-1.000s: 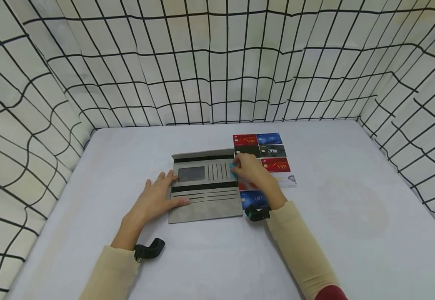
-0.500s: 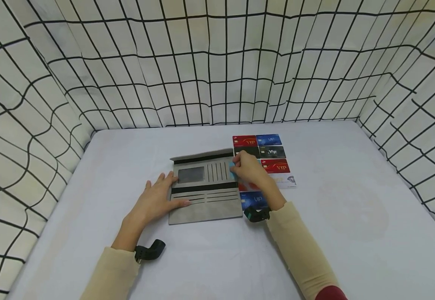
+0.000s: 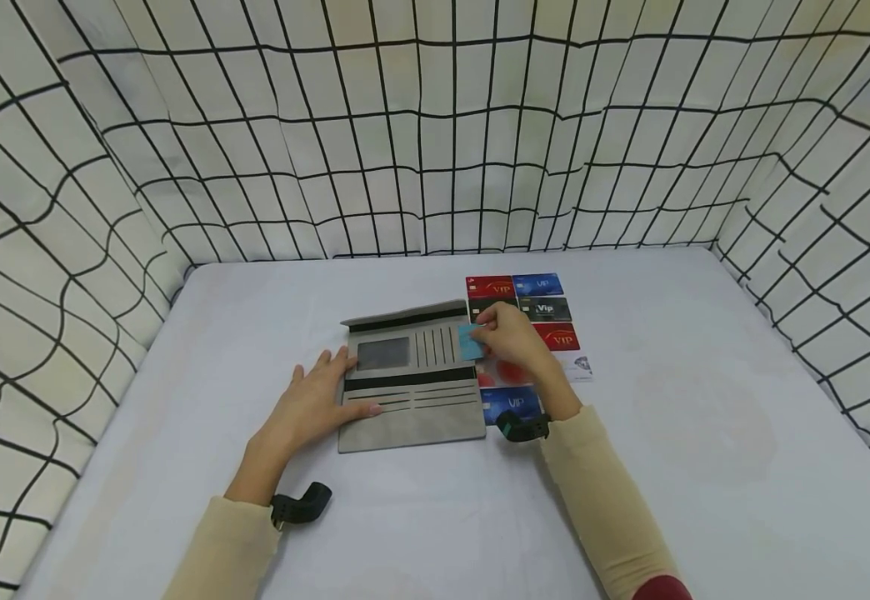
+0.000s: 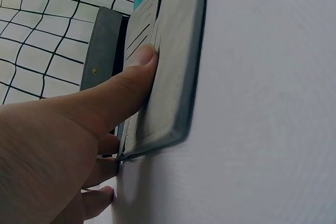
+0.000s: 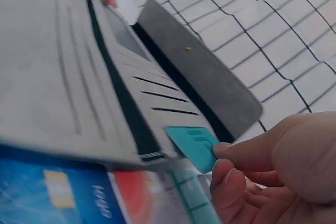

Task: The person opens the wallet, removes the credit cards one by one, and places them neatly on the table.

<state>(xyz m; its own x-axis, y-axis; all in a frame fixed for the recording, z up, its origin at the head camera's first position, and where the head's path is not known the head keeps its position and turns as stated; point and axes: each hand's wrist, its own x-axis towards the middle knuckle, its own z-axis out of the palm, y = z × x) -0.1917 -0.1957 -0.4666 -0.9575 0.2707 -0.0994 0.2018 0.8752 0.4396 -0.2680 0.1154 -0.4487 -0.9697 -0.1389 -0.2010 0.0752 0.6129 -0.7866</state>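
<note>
A grey wallet (image 3: 405, 417) lies unfolded on the white table, its slotted inside facing up. My left hand (image 3: 311, 407) rests at its left edge, fingers spread and fairly straight; the thumb (image 4: 128, 80) lies on the wallet's surface. At the wallet's right edge, my right hand (image 3: 513, 337) pinches a teal card (image 5: 194, 148) between thumb and fingers. Part of that card overlaps the wallet beside the short slots (image 5: 168, 98) and part sticks out past the edge. Whether its inner end sits inside a slot, I cannot tell.
Right of the wallet lie rows of cards: a red VIP card (image 3: 491, 287), a blue one (image 3: 538, 284), a black one (image 3: 545, 309), another red one (image 3: 557, 337) and a blue one (image 3: 510, 404) nearer me. Black netting (image 3: 435, 125) over white walls surrounds the table.
My right hand has shifted slightly to the right, and more of the teal card shows at the wallet's edge. The left hand stays in place on the wallet.
</note>
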